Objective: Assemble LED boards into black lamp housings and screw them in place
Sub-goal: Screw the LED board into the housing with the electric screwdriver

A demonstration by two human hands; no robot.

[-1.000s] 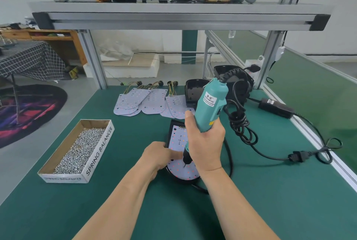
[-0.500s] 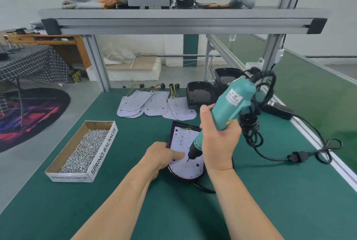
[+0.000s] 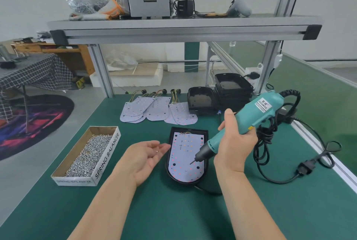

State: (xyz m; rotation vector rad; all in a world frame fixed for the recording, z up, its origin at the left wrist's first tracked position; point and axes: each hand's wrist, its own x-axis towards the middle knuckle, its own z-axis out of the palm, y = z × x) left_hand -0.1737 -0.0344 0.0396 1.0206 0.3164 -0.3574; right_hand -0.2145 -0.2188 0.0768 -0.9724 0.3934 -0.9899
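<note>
A black lamp housing (image 3: 170, 137) lies on the green bench with a white LED board (image 3: 183, 154) seated in it. My right hand (image 3: 234, 143) grips a teal electric screwdriver (image 3: 251, 117), tilted, with its bit tip just above the board's lower right part. My left hand (image 3: 144, 155) is turned palm up just left of the housing, fingers relaxed, and a small silver screw (image 3: 156, 151) rests on its fingers.
A cardboard box of screws (image 3: 87, 157) sits to the left. Several loose LED boards (image 3: 154, 111) with wires lie behind, next to stacked empty black housings (image 3: 231, 88). The screwdriver's coiled cable and plug (image 3: 305, 168) trail right. An aluminium shelf frame (image 3: 181, 28) spans overhead.
My left hand came off the housing's edge and turned palm up, showing a screw. The screwdriver tilted further right and its tip lifted slightly off the board.
</note>
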